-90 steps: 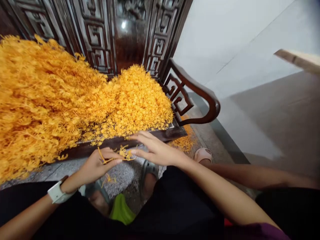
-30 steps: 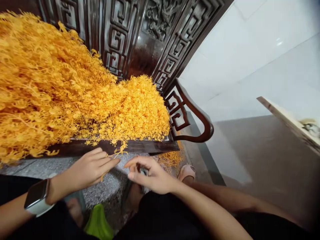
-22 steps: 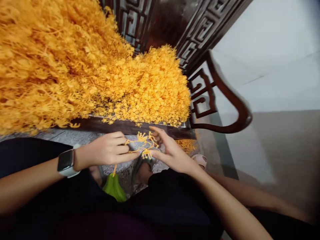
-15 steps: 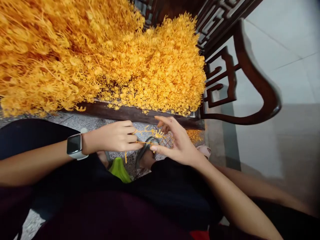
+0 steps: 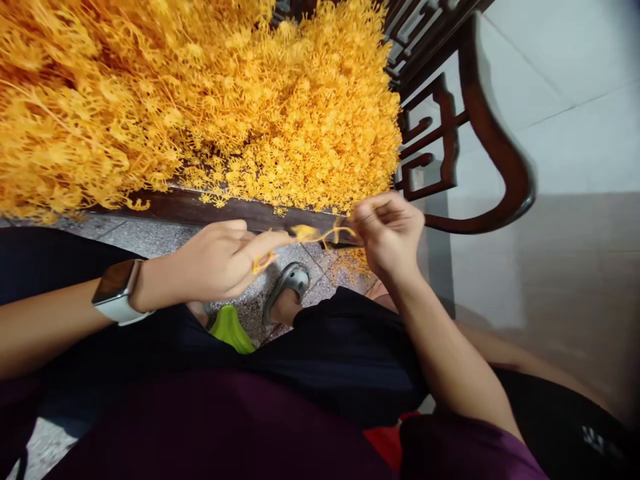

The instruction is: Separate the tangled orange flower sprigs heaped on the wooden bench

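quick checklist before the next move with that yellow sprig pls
1. Left hand pinches one end of the yellow sprig: ok.
2. Right hand closed on the other end: ok.
3. Sprig clear of the yellow pile on the wooden bench: ok, it hangs in front of the edge.
4. Sprig in one piece: cannot tell, blurred.
5. Loose yellow bits on the floor by the grey sandal: not ok.

Both forearms are bare. The left wrist carries a smartwatch with dark rectangular face and white strap [image 5: 116,293]. Dark purple fabric top [image 5: 200,433] covers the torso; black shorts [image 5: 345,360] cover the lap. One foot wears a grey moulded slipper [image 5: 291,283]; a lime-green slipper [image 5: 231,329] shows beside it.
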Motion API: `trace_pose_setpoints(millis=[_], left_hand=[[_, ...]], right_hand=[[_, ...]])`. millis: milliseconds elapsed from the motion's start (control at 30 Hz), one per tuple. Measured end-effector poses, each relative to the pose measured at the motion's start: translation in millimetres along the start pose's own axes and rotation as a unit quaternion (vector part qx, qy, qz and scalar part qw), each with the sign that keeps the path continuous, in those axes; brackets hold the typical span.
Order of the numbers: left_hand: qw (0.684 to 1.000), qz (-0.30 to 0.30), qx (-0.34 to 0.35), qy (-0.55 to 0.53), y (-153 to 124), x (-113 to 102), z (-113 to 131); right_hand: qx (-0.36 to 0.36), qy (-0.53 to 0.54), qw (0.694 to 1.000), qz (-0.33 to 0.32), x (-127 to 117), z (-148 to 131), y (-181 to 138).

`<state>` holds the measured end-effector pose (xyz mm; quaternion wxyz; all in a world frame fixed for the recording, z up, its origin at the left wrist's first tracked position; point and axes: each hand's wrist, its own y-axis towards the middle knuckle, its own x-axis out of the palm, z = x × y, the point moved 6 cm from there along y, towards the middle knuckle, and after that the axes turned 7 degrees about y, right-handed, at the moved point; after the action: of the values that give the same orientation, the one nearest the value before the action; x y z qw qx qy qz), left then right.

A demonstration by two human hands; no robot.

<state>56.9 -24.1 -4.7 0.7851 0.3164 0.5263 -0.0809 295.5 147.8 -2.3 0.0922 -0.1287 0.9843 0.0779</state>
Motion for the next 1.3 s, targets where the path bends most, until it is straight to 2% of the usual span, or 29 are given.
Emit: trace_pose_setpoints(millis=[67,100,133,167,200,233,267,300,333,400,467,500,533,567,633,667,700,733,833,867,933,1033,1133,1200,1300], left_hand=[[1.000,0.015,0.014,0.019,-3,-2,-1],[0.999,0.020,0.018,0.032,-5,-2,-3],[0.999,0.021,0.019,0.046,-8,0,-6],[0.998,0.020,0.020,0.061,-12,3,-11],[0.997,0.014,0.025,0.076,-15,7,-15],[0.995,0.000,0.034,0.091,-19,13,-20],[0.993,-0.023,0.044,0.107,-23,19,-24],[0.990,-0.051,0.055,0.122,-27,26,-28],[0.986,-0.077,0.062,0.134,-31,32,-31],[0.981,-0.116,0.063,0.142,-36,40,-36],[0.981,-0.131,0.059,0.132,-37,42,-36],[0.981,-0.135,0.059,0.126,-36,42,-35],[0.981,-0.140,0.061,0.123,-35,43,-34],[0.980,-0.145,0.063,0.122,-33,43,-33],[0.979,-0.149,0.059,0.124,-31,43,-33],[0.980,-0.149,0.052,0.123,-31,44,-35],[0.981,-0.147,0.044,0.121,-30,45,-37],[0.982,-0.143,0.037,0.119,-31,47,-40],[0.984,-0.135,0.034,0.114,-31,52,-44],[0.984,-0.136,0.036,0.113,-31,53,-43],[0.984,-0.139,0.041,0.108,-30,52,-41],[0.987,-0.121,0.047,0.096,-26,41,-34],[0.989,-0.089,0.060,0.098,-20,26,-28],[0.991,-0.071,0.064,0.096,-17,18,-25],[0.993,-0.048,0.081,0.076,-14,9,-21]], right_hand=[[-0.009,0.026,0.995,0.101,-39,7,20],[-0.004,0.023,0.993,0.119,-54,8,27],[0.001,0.006,0.994,0.105,-62,6,32],[-0.004,-0.025,0.998,0.063,-63,0,33],[0.018,-0.064,0.996,-0.064,-48,-2,28],[0.059,-0.106,0.962,-0.244,-23,0,11],[0.110,-0.135,0.879,-0.445,5,4,-22],[0.142,-0.144,0.776,-0.597,28,7,-60],[0.148,-0.157,0.693,-0.688,47,8,-94],[0.107,-0.184,0.590,-0.778,83,11,-146],[0.133,-0.094,0.458,-0.874,102,5,-187],[0.166,-0.018,0.430,-0.887,105,-4,-194],[0.202,0.074,0.462,-0.860,107,-16,-188],[0.228,0.165,0.546,-0.789,107,-28,-167],[0.215,0.289,0.759,-0.542,86,-46,-101],[0.186,0.321,0.830,-0.417,67,-54,-71],[0.165,0.347,0.865,-0.322,51,-61,-50],[0.166,0.370,0.876,-0.262,42,-64,-36],[0.274,0.402,0.856,-0.175,48,-47,-32],[0.307,0.391,0.850,-0.172,56,-37,-38],[0.315,0.335,0.865,-0.201,72,-22,-49],[0.237,0.207,0.915,-0.254,78,-12,-57],[0.120,0.039,0.951,-0.283,71,-10,-57],[0.055,-0.059,0.952,-0.294,68,-9,-57],[0.032,-0.118,0.940,-0.317,69,-4,-64]])
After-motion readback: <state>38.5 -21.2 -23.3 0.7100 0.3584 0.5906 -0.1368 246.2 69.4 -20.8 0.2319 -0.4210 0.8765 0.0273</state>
